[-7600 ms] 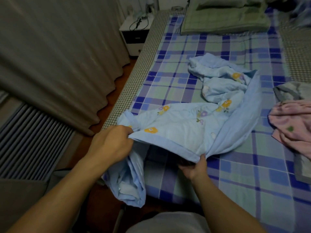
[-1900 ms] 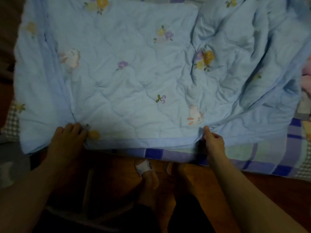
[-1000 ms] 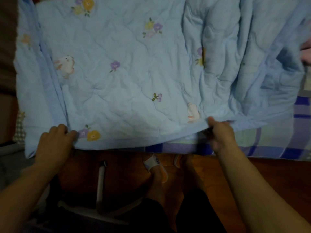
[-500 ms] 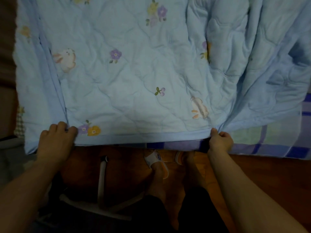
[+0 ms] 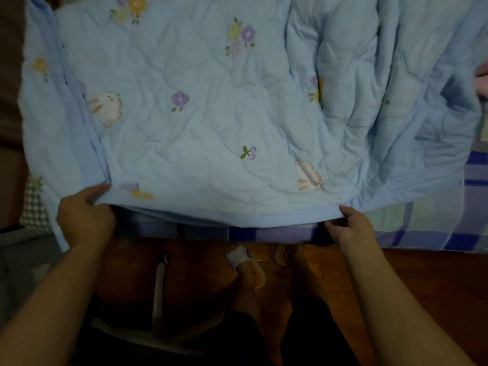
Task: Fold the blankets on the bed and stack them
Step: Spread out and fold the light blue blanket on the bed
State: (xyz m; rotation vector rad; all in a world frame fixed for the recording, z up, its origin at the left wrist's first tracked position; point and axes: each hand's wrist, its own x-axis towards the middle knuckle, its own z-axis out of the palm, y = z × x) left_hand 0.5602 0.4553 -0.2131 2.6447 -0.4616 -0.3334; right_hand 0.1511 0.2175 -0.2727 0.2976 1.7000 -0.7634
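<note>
There, blanket (image 5: 211, 122) edge between both grips.

one view only, from a camera worn on the person's head. it looks steeply down and forward from standing height, at close range. the lower part of the frame takes in both forearms, the person's own legs and feet and the wooden floor (image 5: 422, 273). the upper part is filled by the light blue blanket (image 5: 211, 114) spread over the near edge of the bed (image 5: 435, 233). wide-angle lens: straight edges bow near the frame borders. no second view, so nothing is shared.
</note>
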